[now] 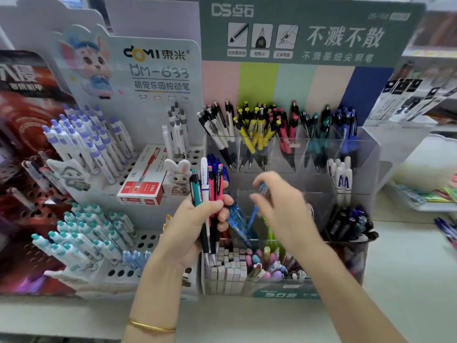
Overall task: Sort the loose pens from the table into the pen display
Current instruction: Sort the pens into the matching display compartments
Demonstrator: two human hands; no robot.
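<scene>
My left hand grips a bunch of pens upright: teal, white, pink and red ones with black clips. My right hand is over the middle tier of the clear acrylic pen display and pinches a translucent blue pen that points down toward other blue pens in that tier. The hand is blurred. The display's top row holds white, yellow, pink, teal and blue pens in separate compartments.
A white DOMI peg stand with purple and teal capped pens stands at the left, with a red pen box on it. Dark pens fill the right lower compartment. Erasers and small items sit in the front tray. Loose pens lie far right.
</scene>
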